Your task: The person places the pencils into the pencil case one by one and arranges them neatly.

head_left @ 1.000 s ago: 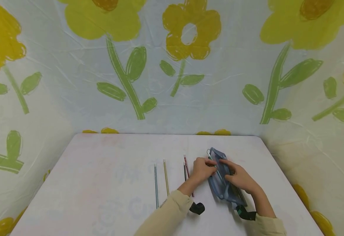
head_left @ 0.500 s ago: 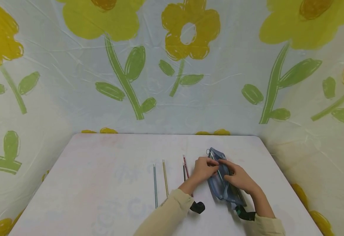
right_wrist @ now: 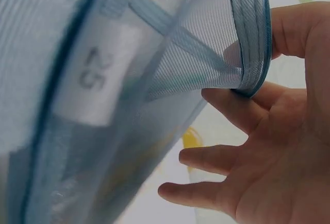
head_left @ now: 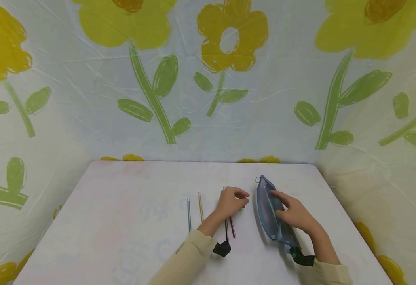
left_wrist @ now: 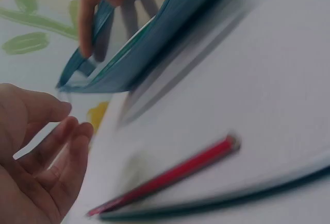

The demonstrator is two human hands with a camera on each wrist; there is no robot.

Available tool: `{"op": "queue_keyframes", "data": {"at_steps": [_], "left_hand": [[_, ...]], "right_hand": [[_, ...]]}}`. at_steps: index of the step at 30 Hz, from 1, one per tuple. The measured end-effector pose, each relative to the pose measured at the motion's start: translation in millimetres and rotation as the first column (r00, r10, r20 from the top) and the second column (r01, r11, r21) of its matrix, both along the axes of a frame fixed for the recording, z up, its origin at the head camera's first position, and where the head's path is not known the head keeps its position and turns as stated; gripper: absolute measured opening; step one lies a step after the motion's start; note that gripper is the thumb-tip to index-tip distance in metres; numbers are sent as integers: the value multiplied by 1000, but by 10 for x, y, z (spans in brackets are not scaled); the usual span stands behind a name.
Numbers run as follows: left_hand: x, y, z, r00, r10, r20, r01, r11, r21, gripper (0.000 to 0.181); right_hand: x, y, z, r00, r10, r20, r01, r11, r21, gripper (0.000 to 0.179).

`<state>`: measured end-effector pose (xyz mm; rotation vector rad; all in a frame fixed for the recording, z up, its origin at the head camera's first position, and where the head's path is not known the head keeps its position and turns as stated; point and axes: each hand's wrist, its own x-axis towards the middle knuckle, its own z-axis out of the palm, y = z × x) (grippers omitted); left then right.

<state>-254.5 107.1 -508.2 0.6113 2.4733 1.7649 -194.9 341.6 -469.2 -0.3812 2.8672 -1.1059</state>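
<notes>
Now the left hand [head_left: 230, 202], empty and relaxed, has left the blue pouch [head_left: 265, 211] the right hand [head_left: 296, 213] pinches.

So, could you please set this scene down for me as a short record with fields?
left hand: holds nothing, above the table, left of the pouch; left hand
right hand: grips the rim of the blue pouch; right hand
pouch contents: a slim greenish item shows; the rest unclear
pencils on table: blue pencil, yellow pencil, dark pencil, red pencil
backdrop: sheet printed with yellow flowers
</notes>
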Motion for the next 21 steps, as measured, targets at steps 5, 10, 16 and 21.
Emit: {"op": "queue_keyframes", "data": {"at_steps": [5,10,16,21], "left_hand": [[35,-457,175,996,10,-87,-28,979,-201,11],[127,-917,217,986,80,-144,-126,929,-349,12],[274,-1350,155,962,218,-167,-271,854,-444,15],[360,-1495,48,955,266,-130,-296,842,-451,24]], "right_hand": [[13,29,59,999,-1,-53,4,999,42,62],[40,35,60,997,-17,-74,25,995,101,59],[75,39,110,996,-54,-71,65,984,166,58],[82,69,82,999,-2,-53,8,993,114,58]]}}
